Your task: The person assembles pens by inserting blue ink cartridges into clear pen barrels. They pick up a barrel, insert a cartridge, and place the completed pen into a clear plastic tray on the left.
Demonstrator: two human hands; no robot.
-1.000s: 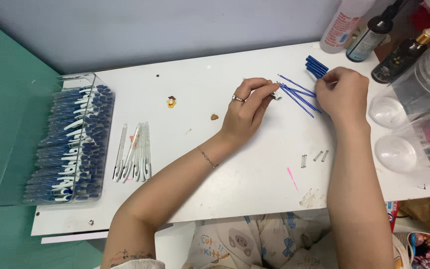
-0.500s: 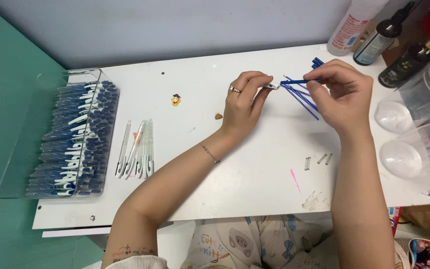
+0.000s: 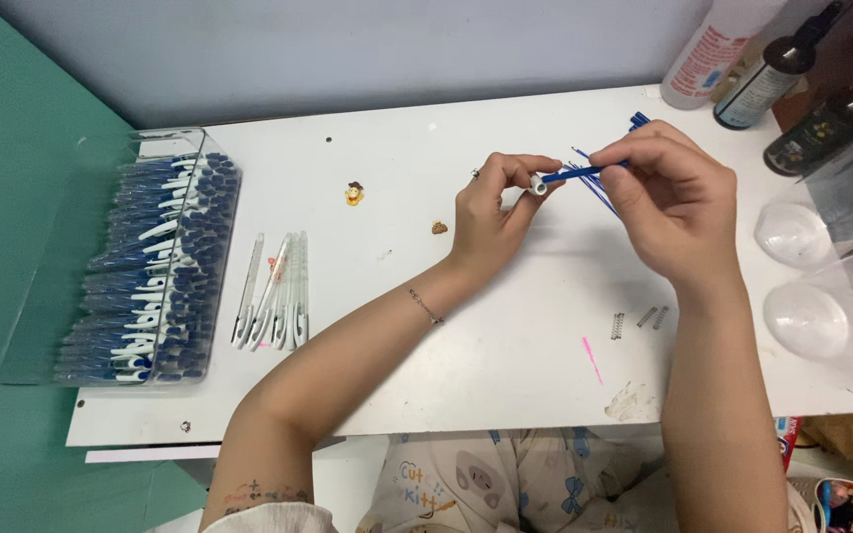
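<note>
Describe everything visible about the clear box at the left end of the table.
The clear box looks like transparent plastic, rectangular and open-topped. It sits at the white table's left end, partly overhanging the edge. It is packed with blue-and-white pens lying crosswise in a long stack. No hand touches it; a few clear pen barrels lie just beside it.

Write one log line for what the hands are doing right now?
left hand: holds small white tube | right hand: holds blue refill at tube's end | above white table

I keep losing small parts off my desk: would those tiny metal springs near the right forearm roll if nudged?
Probably. The springs are small round coils lying loose on the smooth white table, so a nudge would likely roll or scatter them. They look very light and fiddly to pinch.
</note>
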